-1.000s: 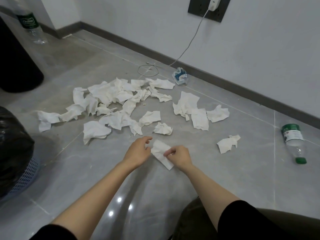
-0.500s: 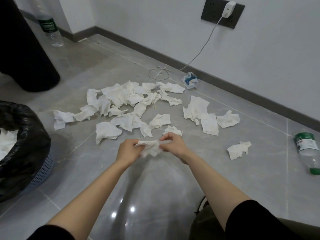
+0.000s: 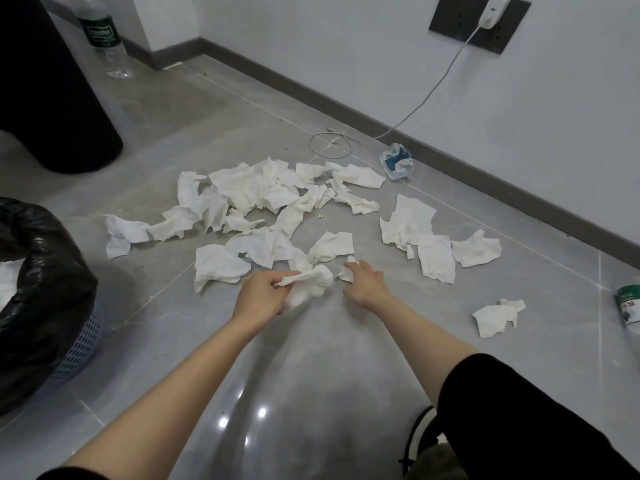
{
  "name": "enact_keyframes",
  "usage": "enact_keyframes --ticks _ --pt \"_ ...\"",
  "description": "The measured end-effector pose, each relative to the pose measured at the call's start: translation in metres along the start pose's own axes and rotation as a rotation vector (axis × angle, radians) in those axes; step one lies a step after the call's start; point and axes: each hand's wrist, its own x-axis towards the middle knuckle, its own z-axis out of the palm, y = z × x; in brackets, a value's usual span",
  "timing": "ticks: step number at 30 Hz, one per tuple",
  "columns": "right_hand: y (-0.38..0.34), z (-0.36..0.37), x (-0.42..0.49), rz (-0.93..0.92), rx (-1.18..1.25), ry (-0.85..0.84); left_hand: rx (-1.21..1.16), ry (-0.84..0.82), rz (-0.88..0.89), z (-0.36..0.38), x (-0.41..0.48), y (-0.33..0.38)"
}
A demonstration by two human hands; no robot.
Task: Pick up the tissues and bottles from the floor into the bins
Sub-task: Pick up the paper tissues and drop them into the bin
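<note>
Several crumpled white tissues (image 3: 256, 192) lie scattered over the grey tile floor. My left hand (image 3: 259, 296) grips one crumpled tissue (image 3: 308, 284) just above the floor. My right hand (image 3: 365, 282) is beside it, fingers stretched onto a small tissue (image 3: 346, 273) lying on the floor. A clear bottle with a green label (image 3: 104, 39) stands at the far left by the wall. Another bottle (image 3: 628, 303) lies at the right edge, cut off by the frame. A crushed bottle with a blue label (image 3: 396, 161) sits by the baseboard.
A lattice basket lined with a black bag (image 3: 45, 233) stands at the left, with white tissue inside. A tall black bin (image 3: 52, 98) is behind it. A charger cable (image 3: 330, 145) runs from the wall socket and coils on the floor. One tissue (image 3: 498, 317) lies apart at the right.
Both hands lifted a tissue and bunched it up. It now sits in my left hand alone, and my right hand has moved right onto another tissue. The view shifted left.
</note>
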Motion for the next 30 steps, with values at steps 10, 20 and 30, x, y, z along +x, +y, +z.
enact_keyframes --ticks 10,20,30 --pt "-0.002 0.027 -0.006 -0.050 0.088 0.108 0.161 0.011 0.017 -0.007 0.012 0.001" --pt "-0.098 -0.016 -0.038 0.015 0.906 0.065 0.151 0.152 0.105 -0.060 0.003 0.037" --pt "-0.227 -0.056 -0.098 -0.230 0.862 0.023 -0.052 0.516 0.126 -0.184 -0.062 0.075"
